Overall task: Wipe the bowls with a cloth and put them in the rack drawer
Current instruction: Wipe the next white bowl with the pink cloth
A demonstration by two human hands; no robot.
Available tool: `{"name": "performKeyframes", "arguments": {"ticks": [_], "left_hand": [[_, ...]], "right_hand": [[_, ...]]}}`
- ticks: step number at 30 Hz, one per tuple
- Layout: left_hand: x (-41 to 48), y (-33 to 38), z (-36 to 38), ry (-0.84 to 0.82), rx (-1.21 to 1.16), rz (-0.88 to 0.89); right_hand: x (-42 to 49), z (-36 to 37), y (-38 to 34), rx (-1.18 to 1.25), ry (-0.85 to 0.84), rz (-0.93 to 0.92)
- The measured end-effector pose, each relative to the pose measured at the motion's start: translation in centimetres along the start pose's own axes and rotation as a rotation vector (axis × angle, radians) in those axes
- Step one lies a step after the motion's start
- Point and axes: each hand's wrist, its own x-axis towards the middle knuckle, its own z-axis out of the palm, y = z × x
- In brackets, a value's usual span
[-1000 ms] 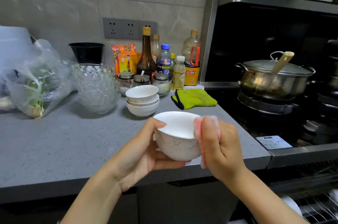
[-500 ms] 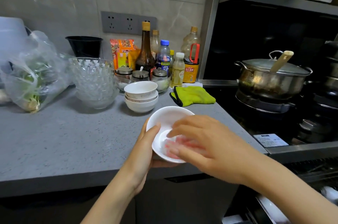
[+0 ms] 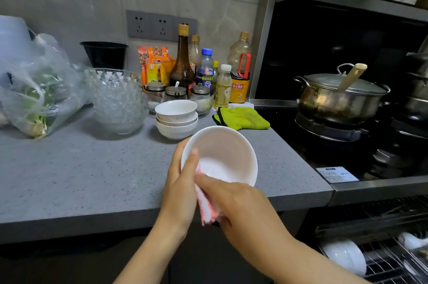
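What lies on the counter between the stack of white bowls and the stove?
In the head view, a green cloth lies between the stacked bowls and the stove.

Both bare forearms reach up from the lower edge toward the white bowl (image 3: 222,156). The left hand (image 3: 180,191) grips the bowl's left rim, thumb hooked over the edge into the inside, the other fingers hidden behind the wall. The right hand (image 3: 238,202) lies at the bowl's near rim, palm down, fingers curled around a pink and white cloth (image 3: 206,207) and pressing it onto the bowl's inner surface. The two hands touch just below the bowl.
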Motion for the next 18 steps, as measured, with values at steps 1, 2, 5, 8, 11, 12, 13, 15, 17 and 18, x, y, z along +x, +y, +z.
{"name": "performKeyframes", "arguments": {"ticks": [1, 2, 5, 8, 11, 12, 13, 15, 17, 18], "left_hand": [[-0.1, 0.2, -0.4, -0.009, 0.011, 0.003], [-0.2, 0.5, -0.8, -0.027, 0.031, 0.011], [-0.4, 1.1, -1.3, -0.106, 0.086, 0.019], [-0.7, 0.8, -0.9, -0.111, 0.023, -0.024], [-1.3, 0.5, -0.4, -0.059, -0.088, -0.088], [-1.3, 0.7, -0.6, -0.041, -0.099, -0.100], [-1.1, 0.8, -1.0, -0.030, -0.093, -0.112], [-0.7, 1.2, -2.0, -0.070, -0.021, -0.110], [-0.7, 1.6, -2.5, -0.113, 0.034, -0.095], [-0.8, 1.6, -2.5, -0.112, 0.037, -0.092]], "right_hand": [[-0.4, 0.5, 1.0, -0.053, 0.042, -0.063], [-0.7, 0.7, 2.0, -0.129, 0.074, -0.135], [-1.4, 0.5, 3.5, -0.355, 0.136, -0.308], [-0.8, 0.5, 2.6, -0.348, 0.250, -0.271], [-0.5, 1.6, 1.2, -0.232, 0.306, -0.200], [-0.6, 2.0, 1.4, -0.268, 0.300, -0.228], [-0.8, 2.3, 1.9, -0.329, 0.267, -0.269], [-1.3, 2.4, 3.1, -0.443, 0.176, -0.355], [-1.4, 1.9, 4.0, -0.507, 0.144, -0.409], [-1.3, 1.7, 4.0, -0.529, 0.152, -0.418]]}}
